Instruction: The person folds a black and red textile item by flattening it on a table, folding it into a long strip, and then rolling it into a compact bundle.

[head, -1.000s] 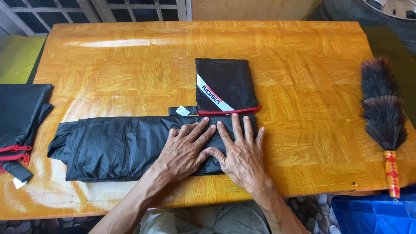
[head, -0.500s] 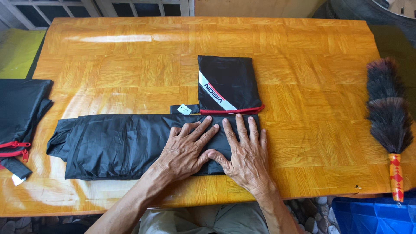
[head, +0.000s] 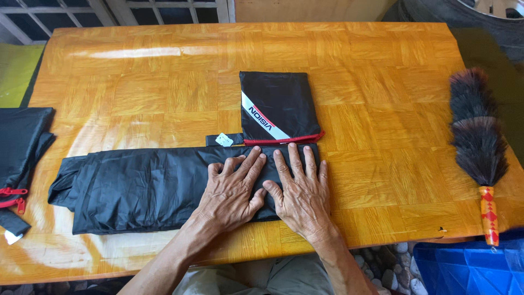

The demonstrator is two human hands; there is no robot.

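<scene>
On the orange wooden parquet bench (head: 164, 93), seen from the head camera, a long folded strip of thin black fabric (head: 142, 186) lies along the near edge. Both hands rest on its right end, fingers spread and flat, grasping nothing: the left hand (head: 232, 191) just beside the right hand (head: 299, 194), thumbs nearly touching. Pressing well here probably means keeping the palms flat and the weight even, so the slippery layers stay stacked and air is squeezed toward the open left end without skewing the edges. Just beyond the fingertips sits a small black pouch with a red hem and a white stripe (head: 275, 106), a white tag (head: 223, 140) beside it.

How many layers the strip holds cannot be told. Another black fabric bundle with red trim (head: 19, 147) is cut off at the left edge, and a dark feather duster with an orange patterned handle (head: 477, 136) lies at the right.
</scene>
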